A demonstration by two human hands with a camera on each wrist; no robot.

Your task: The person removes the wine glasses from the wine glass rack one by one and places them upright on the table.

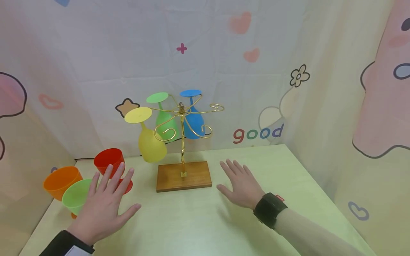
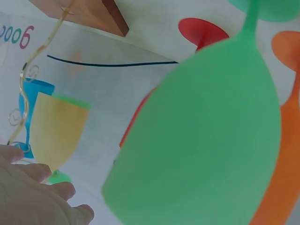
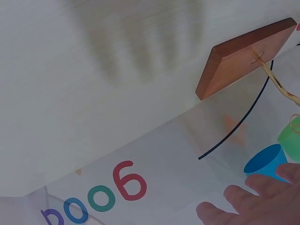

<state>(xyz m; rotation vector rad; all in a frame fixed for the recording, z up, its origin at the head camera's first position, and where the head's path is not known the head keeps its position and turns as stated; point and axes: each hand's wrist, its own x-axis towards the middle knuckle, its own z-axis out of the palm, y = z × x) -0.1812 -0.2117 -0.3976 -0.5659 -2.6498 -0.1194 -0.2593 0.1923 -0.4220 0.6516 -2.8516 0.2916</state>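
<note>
My left hand (image 1: 104, 206), fingers spread, hovers palm down at the left and partly hides a green goblet (image 1: 74, 197). That goblet looms large beside the hand in the left wrist view. A red goblet (image 1: 109, 160) and an orange goblet (image 1: 61, 181) stand upright close by. My right hand (image 1: 241, 186) is held flat over the table, right of a gold wire rack (image 1: 182, 142) on a wooden base (image 1: 184, 176). Upside down on the rack hang a yellow goblet (image 1: 150, 144), a second green goblet (image 1: 166, 122) and a blue goblet (image 1: 193, 122). Neither hand holds anything.
Two rack hooks, one at the right (image 1: 217, 107) and one at the front (image 1: 205, 132), carry no goblet. A pale table (image 1: 179, 227) lies beneath, its back edge meeting a printed curtain (image 1: 205, 53) that also rises along both sides.
</note>
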